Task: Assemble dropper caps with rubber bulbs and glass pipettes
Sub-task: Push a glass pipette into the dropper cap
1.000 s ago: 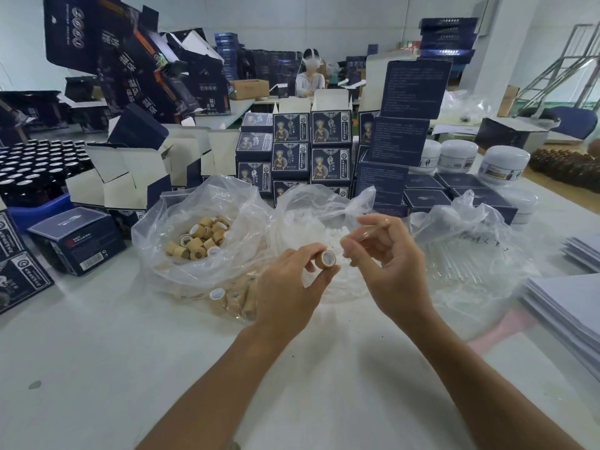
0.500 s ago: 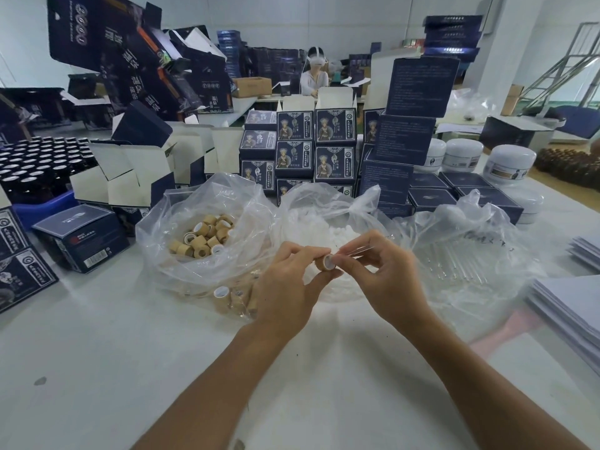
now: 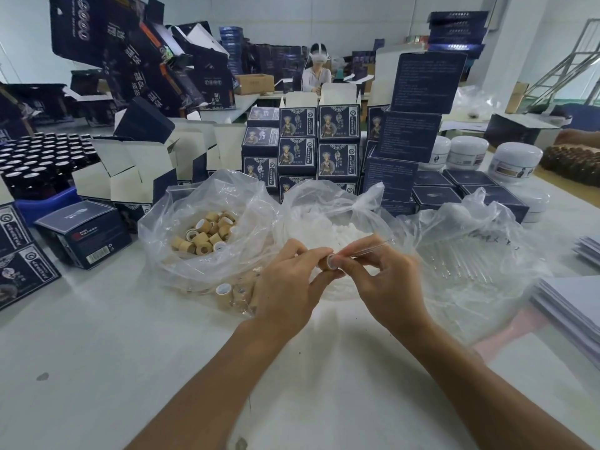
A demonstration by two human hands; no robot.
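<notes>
While the left hand [image 3: 289,287] pinches a small tan cylindrical dropper cap [image 3: 328,263] above the white table [image 3: 130,352], the right hand [image 3: 383,280] pinches a thin clear glass pipette [image 3: 367,250] at its opening; fingers hide the joint.

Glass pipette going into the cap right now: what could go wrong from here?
1. The glass pipette is thin and pinched near the cap end by the right hand; a skewed push could snap it.
2. The left hand grips the small cap by fingertips only, so it could slip or twist.
3. The loose pipette bag lies beside the right forearm; a sweep might drag it.
</notes>
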